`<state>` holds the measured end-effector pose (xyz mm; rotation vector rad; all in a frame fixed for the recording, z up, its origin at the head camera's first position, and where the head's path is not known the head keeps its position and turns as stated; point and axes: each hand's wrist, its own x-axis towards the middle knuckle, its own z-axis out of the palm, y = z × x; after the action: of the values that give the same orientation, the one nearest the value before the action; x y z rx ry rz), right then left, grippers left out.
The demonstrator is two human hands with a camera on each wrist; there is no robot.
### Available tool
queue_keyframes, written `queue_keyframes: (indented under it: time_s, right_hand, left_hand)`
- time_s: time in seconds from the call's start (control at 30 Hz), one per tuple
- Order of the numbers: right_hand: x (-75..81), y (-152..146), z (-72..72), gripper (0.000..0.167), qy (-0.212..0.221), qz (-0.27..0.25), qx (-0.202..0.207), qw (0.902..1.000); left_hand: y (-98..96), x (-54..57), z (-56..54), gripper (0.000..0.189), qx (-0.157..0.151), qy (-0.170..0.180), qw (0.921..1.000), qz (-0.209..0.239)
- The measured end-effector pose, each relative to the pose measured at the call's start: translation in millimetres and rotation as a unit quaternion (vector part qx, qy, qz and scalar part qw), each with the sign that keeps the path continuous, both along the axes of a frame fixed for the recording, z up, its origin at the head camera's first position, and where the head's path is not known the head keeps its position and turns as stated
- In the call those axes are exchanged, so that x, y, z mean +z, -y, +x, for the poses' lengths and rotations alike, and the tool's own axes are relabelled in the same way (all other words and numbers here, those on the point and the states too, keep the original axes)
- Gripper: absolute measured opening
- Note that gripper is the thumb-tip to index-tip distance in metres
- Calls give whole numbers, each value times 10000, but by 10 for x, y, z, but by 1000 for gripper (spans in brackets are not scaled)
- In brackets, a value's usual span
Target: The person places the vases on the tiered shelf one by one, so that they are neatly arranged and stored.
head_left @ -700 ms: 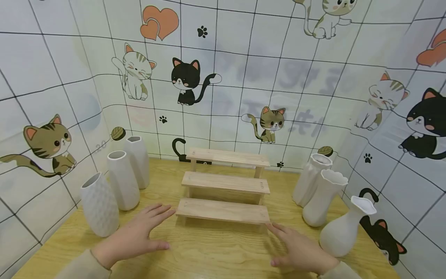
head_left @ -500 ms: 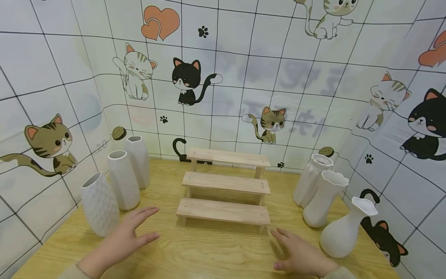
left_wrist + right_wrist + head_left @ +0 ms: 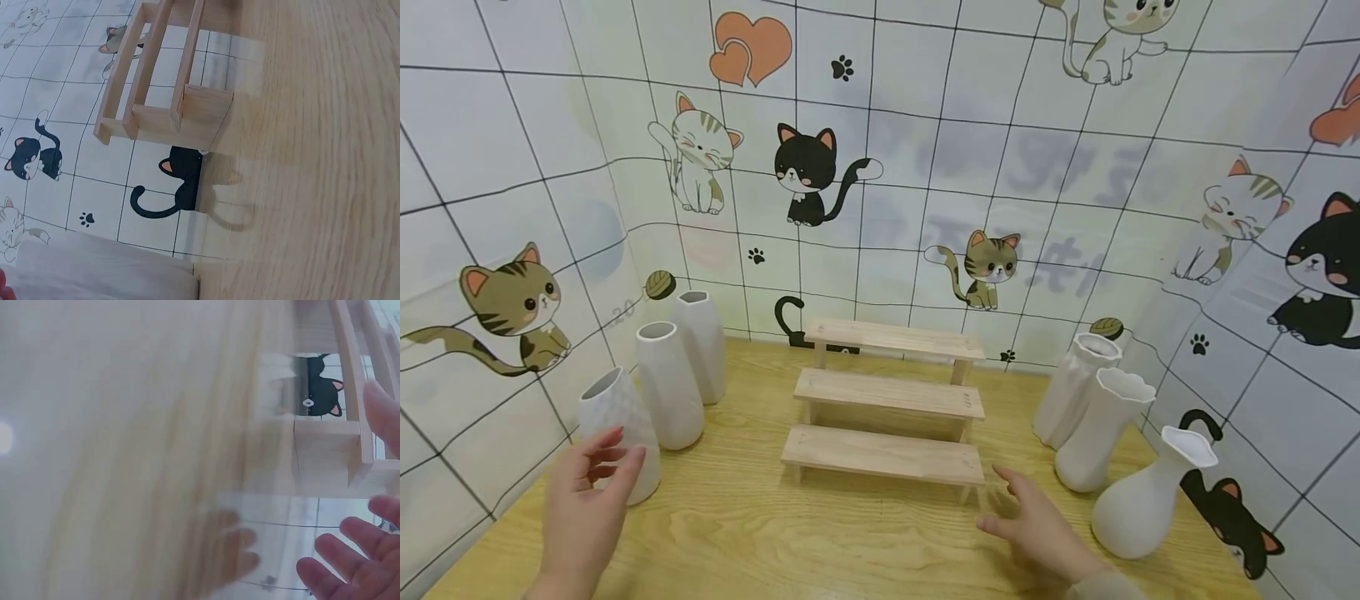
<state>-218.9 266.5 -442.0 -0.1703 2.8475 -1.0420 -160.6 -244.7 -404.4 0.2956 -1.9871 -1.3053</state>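
White dimpled ceramic vase, nearest of 3 on the table's left, was where our left hand had just swung from the pale 3-step wooden riser, fingers spread, nearly touching it. Our right hand stayed relaxed, empty, by the bottom step.

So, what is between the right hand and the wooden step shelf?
In the head view, only bare tabletop lies between the right hand and the wooden step shelf.
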Motion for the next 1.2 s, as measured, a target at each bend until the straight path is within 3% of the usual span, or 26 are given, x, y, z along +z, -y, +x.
queue_keyframes:
  time_s: [0.13, 0.27, 0.4, 0.5, 0.67, 0.73, 0.87, 1.03, 1.2]
  right_hand:
    - [-35, 75, -117, 95, 152, -649, -370, 9971]
    - [-79, 129, -213, 96, 293, -1412, -407, 9887]
    - [-126, 167, -281, 95, 318, -1946, -399, 9796]
    - [-153, 183, -310, 93, 317, -2122, -435, 9757]
    - [-167, 201, -332, 89, 360, -2211, -469, 9734]
    - [-171, 205, -338, 89, 380, -2242, -496, 9725]
    - [-185, 215, -350, 86, 369, -2257, -517, 9721]
    - [-210, 243, -383, 83, 305, -2447, -526, 9677]
    - [-218, 222, -387, 82, 335, -2678, -519, 9615]
  left_hand:
    - [40, -5, -19, 41, 457, -225, 9981, 350]
    - [82, -38, -28, 49, 928, -230, 9934, 639]
    - [116, -81, -48, 61, 1108, -90, 9903, 830]
    - [140, -90, -76, 74, 986, 161, 9891, 1081]
    - [227, -63, -158, 93, 454, 1069, 9807, 1571]
    - [260, -78, -215, 99, 200, 1239, 9799, 1553]
    - [277, -132, -327, 100, -69, 1173, 9820, 1476]
    - [340, -198, -383, 93, -151, 1183, 9821, 1455]
    - [423, -243, -375, 90, -381, 1571, 9841, 740]
